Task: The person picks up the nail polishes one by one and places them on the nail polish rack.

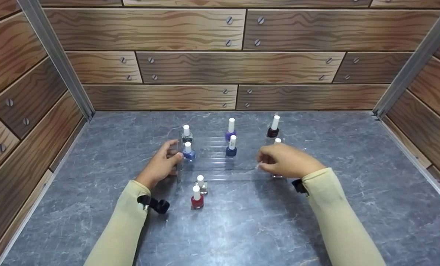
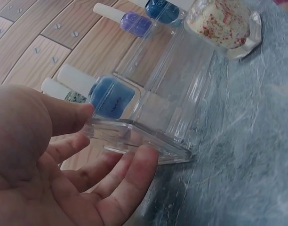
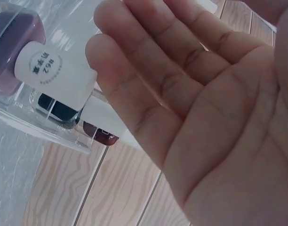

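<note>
A clear tiered rack (image 1: pixel 220 176) carries nail polish bottles, among them a light blue bottle (image 1: pixel 189 154), a navy bottle (image 1: pixel 231 151), a purple bottle (image 1: pixel 230 134) and a dark red bottle (image 1: pixel 273 132). At the rack's left end my left hand (image 1: pixel 160 164) touches the side panel (image 2: pixel 134 134), thumb near the light blue bottle and fingers along the outside. My right hand (image 1: pixel 288 160) is at the right end and holds nothing. In the right wrist view its fingers extend beside a mauve bottle (image 3: pixel 21 37) with a white cap. In the head view this hand partly hides bottles there.
In front of the rack, on the grey marbled table (image 1: pixel 220 229), stand a red bottle (image 1: pixel 197 201) and a pale speckled bottle (image 1: pixel 203 187). A dark glitter bottle (image 1: pixel 187 137) sits at the rack's back left. Wood-patterned walls (image 1: pixel 190 66) enclose the table at the back and sides.
</note>
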`<act>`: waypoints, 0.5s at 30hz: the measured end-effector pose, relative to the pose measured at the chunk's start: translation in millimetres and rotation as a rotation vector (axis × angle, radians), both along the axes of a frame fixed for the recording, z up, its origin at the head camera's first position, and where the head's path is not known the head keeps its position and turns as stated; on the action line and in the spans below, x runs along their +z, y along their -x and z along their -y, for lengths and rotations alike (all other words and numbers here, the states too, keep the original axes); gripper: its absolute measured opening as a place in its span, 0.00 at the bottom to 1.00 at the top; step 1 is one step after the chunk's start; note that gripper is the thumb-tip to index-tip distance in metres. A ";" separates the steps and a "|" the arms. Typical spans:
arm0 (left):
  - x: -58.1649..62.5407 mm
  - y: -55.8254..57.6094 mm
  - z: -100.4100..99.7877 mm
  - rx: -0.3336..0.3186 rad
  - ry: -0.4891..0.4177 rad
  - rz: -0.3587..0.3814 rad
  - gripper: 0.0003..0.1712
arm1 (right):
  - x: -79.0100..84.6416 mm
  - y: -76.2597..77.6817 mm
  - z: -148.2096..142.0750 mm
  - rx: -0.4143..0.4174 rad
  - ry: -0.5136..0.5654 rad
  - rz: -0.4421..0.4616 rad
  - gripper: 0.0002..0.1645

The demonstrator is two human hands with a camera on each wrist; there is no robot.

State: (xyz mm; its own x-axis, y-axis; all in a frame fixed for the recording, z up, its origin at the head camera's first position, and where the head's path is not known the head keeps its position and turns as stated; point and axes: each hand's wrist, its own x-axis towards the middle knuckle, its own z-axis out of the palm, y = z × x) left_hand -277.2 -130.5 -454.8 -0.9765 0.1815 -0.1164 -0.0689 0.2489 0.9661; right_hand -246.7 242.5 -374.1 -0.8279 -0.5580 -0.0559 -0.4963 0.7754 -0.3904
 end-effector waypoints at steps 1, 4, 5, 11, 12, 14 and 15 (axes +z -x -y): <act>-0.6 -0.5 0.4 -0.002 0.003 0.003 0.33 | -1.3 0.3 0.8 0.006 -0.004 -0.003 0.08; -2.4 -0.5 1.0 -0.005 0.001 0.008 0.33 | -7.1 1.4 4.6 0.026 -0.005 -0.018 0.07; -2.7 -0.6 1.1 -0.003 0.004 0.011 0.33 | -9.3 1.5 7.2 0.034 -0.003 -0.031 0.07; -2.2 -0.7 0.5 -0.008 0.015 0.019 0.33 | -20.8 -8.3 36.3 0.106 0.024 -0.125 0.06; -2.0 -0.5 0.4 -0.010 0.013 0.016 0.33 | -21.6 -11.1 43.2 0.129 0.035 -0.120 0.07; -1.3 -0.5 -0.1 -0.007 0.009 0.015 0.33 | -22.8 -17.0 57.8 0.180 0.057 -0.086 0.08; -1.1 -0.5 -0.2 -0.003 0.007 0.017 0.33 | -22.8 -20.2 65.3 0.203 0.069 -0.057 0.09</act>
State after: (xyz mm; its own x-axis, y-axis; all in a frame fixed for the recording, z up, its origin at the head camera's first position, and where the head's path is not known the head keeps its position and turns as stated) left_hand -276.7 -130.3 -455.8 -0.9738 0.1836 -0.1341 -0.0843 0.2564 0.9629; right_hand -226.5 177.2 -396.8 -0.6986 -0.7148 0.0320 -0.6625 0.6294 -0.4061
